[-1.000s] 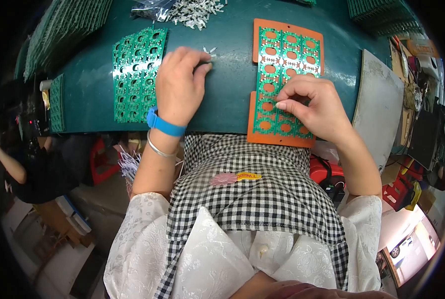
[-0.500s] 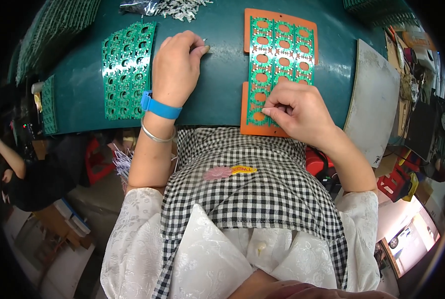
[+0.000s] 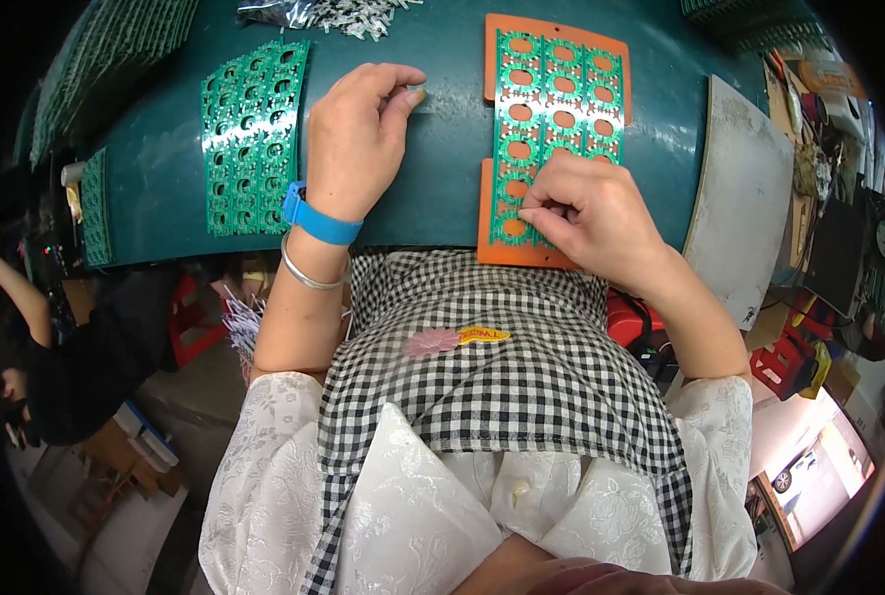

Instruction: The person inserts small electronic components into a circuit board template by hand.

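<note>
A green circuit board panel (image 3: 564,119) with rows of oval cutouts lies on an orange fixture plate (image 3: 616,47) at the right of the table. My right hand (image 3: 591,210) is closed in a pinch over the panel's near end; whatever its fingertips hold is hidden. Over the bare tabletop, my left hand (image 3: 361,134) pinches a small pale piece (image 3: 417,88) between thumb and forefinger, too small to tell its kind. To its left lies a stack of similar green panels (image 3: 254,139).
A pile of small whitish parts (image 3: 363,17) and a dark plastic bag (image 3: 276,11) lie at the far edge. More green panels (image 3: 115,59) stand at the far left. A grey board (image 3: 742,188) sits at the right. Another person's arm (image 3: 21,297) shows at lower left.
My left hand has shifted slightly right, and the small pale piece between its fingertips shows a little more. My right hand stays at nearly the same place on the panel.
</note>
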Tool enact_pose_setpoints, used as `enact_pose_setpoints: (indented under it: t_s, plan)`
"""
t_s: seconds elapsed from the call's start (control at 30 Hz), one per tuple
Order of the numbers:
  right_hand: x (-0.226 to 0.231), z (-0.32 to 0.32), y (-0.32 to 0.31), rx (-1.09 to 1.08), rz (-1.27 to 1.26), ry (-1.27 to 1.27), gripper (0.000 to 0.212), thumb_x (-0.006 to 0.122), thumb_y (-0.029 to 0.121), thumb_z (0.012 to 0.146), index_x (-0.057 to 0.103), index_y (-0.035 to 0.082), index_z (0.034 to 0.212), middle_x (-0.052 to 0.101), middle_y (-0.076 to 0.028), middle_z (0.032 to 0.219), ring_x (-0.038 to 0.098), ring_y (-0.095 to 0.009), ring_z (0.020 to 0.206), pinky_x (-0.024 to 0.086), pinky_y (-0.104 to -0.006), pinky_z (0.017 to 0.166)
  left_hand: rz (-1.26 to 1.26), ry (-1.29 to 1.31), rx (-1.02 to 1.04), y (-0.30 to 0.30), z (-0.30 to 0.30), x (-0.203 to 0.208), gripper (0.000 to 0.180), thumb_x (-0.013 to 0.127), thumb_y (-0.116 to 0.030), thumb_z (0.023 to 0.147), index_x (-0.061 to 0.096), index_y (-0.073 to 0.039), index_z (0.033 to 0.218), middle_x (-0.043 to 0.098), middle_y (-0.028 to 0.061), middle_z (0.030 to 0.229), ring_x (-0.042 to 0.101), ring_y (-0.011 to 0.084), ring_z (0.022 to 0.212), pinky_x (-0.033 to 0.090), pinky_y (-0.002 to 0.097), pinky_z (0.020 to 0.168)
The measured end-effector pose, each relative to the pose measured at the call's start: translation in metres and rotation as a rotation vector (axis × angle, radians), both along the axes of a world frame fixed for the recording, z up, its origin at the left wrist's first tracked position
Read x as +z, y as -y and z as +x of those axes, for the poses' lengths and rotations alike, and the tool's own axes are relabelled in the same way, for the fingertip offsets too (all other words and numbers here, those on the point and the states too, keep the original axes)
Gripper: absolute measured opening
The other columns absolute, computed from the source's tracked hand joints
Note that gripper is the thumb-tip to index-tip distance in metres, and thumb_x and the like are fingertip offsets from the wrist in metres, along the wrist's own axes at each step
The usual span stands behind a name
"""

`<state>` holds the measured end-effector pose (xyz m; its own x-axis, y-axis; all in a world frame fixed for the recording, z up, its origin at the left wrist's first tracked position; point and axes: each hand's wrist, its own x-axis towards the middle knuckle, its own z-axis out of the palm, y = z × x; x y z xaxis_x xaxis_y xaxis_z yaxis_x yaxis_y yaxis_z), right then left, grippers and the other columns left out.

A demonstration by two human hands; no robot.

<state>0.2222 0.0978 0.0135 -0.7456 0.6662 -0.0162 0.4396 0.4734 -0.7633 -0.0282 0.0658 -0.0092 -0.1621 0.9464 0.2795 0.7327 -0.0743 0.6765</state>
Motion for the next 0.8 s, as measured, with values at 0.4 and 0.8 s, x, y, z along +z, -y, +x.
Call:
enact_pose_setpoints:
  t_s: [0.4, 0.8]
  plan:
    - [-0.01, -0.002, 0.002, 0.06, 0.124, -0.034, 0.008, 0.072, 0.01, 0.078, 0.065, 0.006, 0.081, 0.063, -0.005, 0.08, 0.064, -0.024, 0.079, 0.049, -0.0393, 0.062, 0.091, 0.095, -0.064, -0.001, 0.008, 0.007, 0.006, 0.066, -0.002, 0.086, 0.07, -0.002, 0.092, 0.066, 0.0096, 0.081, 0.062, 0.0209, 0.065, 0.05, 0.0298, 0.06]
    - [0.006, -0.006, -0.013, 0.12, 0.137, -0.118, 0.019, 0.08, 0.013, 0.072, 0.069, 0.006, 0.086, 0.063, -0.005, 0.084, 0.064, -0.025, 0.078, 0.052, -0.0388, 0.065, -0.306, 1.088, -0.172, 0.008, 0.029, 0.014, 0.016, 0.069, -0.003, 0.089, 0.067, 0.003, 0.104, 0.07, 0.0054, 0.087, 0.064, 0.01, 0.073, 0.052, 0.0225, 0.066]
